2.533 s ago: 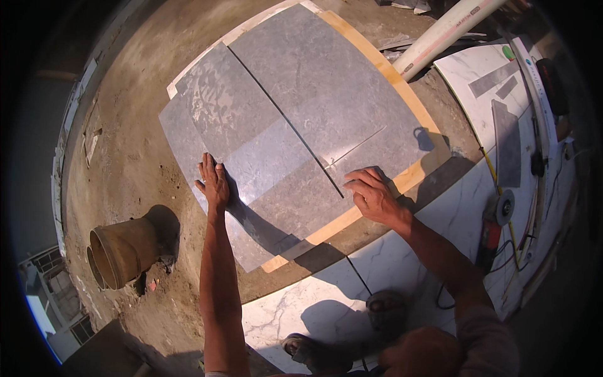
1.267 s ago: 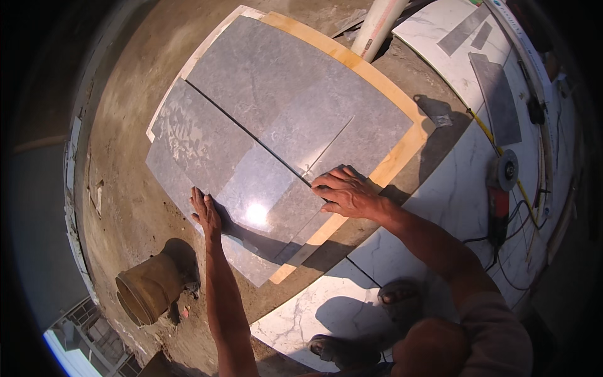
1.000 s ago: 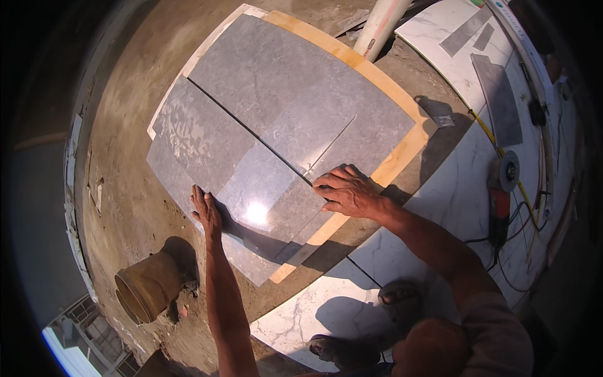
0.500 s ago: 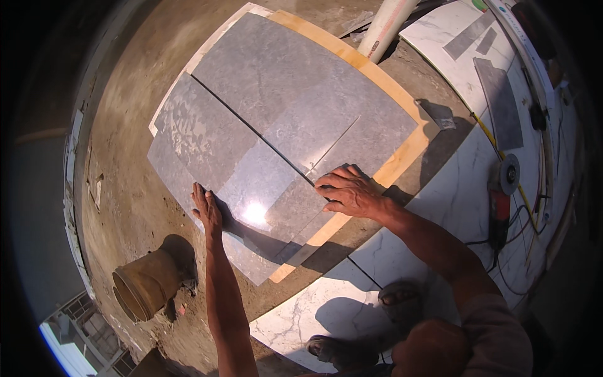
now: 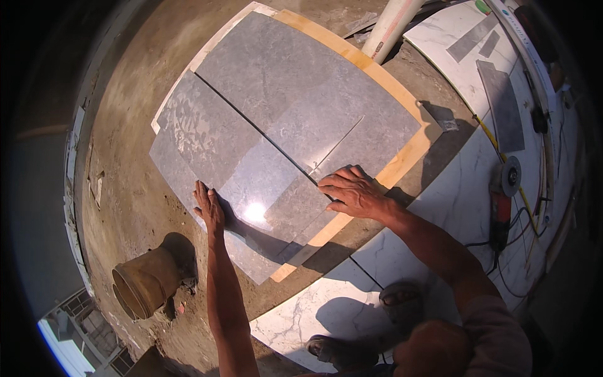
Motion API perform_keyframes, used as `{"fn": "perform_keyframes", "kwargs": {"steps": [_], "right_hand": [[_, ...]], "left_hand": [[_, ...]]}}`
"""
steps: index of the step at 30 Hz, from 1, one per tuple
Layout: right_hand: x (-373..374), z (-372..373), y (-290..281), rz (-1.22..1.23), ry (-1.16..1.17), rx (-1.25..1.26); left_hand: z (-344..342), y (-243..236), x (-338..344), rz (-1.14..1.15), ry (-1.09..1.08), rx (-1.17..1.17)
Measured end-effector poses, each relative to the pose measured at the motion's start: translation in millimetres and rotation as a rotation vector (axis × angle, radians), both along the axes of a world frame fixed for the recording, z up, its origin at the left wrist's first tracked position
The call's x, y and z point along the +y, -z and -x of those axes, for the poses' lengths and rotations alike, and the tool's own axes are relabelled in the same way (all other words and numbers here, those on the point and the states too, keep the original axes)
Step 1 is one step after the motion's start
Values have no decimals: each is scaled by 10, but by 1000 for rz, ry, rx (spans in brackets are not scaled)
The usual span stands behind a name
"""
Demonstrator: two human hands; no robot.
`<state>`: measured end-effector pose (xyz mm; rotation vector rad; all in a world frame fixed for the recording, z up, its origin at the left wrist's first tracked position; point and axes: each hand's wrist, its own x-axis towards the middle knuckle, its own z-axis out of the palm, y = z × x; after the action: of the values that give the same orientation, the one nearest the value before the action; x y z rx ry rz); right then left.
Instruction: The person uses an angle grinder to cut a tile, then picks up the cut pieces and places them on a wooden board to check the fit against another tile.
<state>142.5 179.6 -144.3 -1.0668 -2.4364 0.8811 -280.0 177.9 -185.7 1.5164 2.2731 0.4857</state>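
Note:
Two grey stone-look tiles lie side by side with a dark narrow gap between them. The near grey tile (image 5: 182,135) is partly wet-looking and throws back a bright glare. My left hand (image 5: 209,206) rests at its left edge, fingers apart, palm side toward the edge. The far grey tile (image 5: 320,81) bears a thin straight slit near its right end. On the surface at the right end of the gap lies my right hand (image 5: 353,191), fingers stretched out and touching the tiles. Beneath the tiles, a yellowish board (image 5: 402,154) sticks out along the right and far sides.
A brown pipe piece (image 5: 144,283) lies on the dirt at lower left. An angle grinder (image 5: 501,210) with its cord rests on white marbled tiles (image 5: 433,232) at right, near grey tile strips (image 5: 502,103). A pale pipe (image 5: 391,28) runs behind.

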Motion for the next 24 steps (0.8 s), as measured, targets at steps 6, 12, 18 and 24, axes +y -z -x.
{"fn": "perform_keyframes", "kwargs": {"steps": [6, 12, 18, 24], "right_hand": [[-9, 6, 24, -58, 2, -26], [-15, 8, 0, 21, -8, -24], [-19, -3, 7, 15, -4, -34], [0, 19, 27, -24, 0, -50]], "left_hand": [[5, -6, -3, 9, 7, -4], [2, -15, -2, 14, 10, -9], [-8, 2, -4, 11, 9, -2], [71, 84, -19, -1, 3, 34]]}}
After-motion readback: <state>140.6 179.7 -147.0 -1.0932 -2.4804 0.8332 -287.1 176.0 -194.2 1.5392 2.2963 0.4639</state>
